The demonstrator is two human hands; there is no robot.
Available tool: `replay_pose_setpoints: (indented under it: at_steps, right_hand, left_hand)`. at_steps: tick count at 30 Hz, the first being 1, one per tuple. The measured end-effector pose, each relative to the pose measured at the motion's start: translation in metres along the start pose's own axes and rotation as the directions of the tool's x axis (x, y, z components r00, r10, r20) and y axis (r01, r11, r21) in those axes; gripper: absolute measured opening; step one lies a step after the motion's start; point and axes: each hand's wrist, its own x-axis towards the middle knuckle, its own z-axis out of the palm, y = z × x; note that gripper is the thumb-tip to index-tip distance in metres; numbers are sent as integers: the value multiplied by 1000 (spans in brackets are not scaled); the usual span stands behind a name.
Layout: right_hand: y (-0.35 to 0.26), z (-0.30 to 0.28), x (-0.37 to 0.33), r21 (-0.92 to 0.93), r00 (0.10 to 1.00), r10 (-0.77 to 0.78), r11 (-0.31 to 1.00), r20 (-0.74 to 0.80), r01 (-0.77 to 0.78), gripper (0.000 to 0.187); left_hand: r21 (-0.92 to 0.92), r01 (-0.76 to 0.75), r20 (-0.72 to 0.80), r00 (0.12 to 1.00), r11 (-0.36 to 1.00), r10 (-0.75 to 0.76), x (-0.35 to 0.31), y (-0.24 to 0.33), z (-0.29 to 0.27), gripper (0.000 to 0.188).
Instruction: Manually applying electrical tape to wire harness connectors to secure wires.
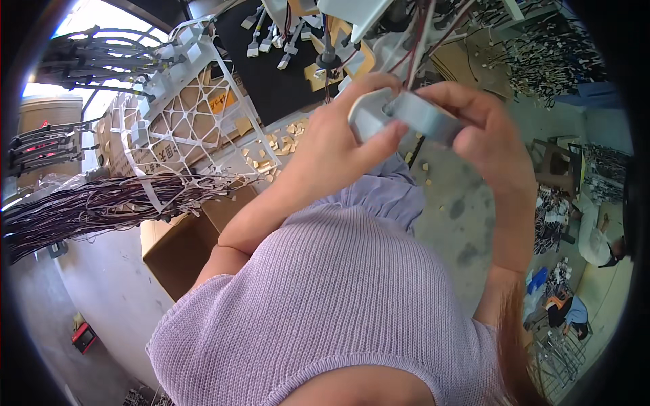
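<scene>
The grey floor (467,196) carries yellowish scraps (271,147), thickest just past the near edge of a black board (244,68); an open box (169,260) appears to stand on it (its base is hard to see), and a red case (83,337) lies towards its lower left. Connectors (253,49) show over the board's far part (lying or hanging, I cannot tell). Across the near end of a white rack (196,115) rests a wire bundle (101,206).

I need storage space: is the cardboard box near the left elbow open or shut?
Open: the cardboard box shows its dark inside from above.
</scene>
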Motion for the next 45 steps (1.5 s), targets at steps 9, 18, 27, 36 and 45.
replay_pose_setpoints:
  at_steps: [9, 18, 27, 36, 45]
  right_hand:
    - [10, 5, 36, -338, 836, -342, 797, 430, 500, 45]
    - [-2, -10, 7, -318, 974, -167, 925, 151, 207, 40]
    - [11, 12, 12, -215, 958, -286, 935, 20, 283, 61]
    - [-1, -33, -17, -463, 934, -204, 825, 294, 325, 59]
    - [-2, 34, 17, -471, 875, -417, 737, 248, 485, 39]
  left_hand:
    - [-681, 548, 630, 777, 486, 5, -5, 5, 15, 42]
    - [120, -156, 51, 987, 980, 151, -4, 1, 5, 30]
    - [-285, 59, 204, 979, 957, 0, -15, 11, 17, 28]
    - [17, -294, -53, 954, 956, 295, -1, -6, 10, 15]
    - [-222, 20, 198, 980, 975, 25, -22, -9, 23, 24]
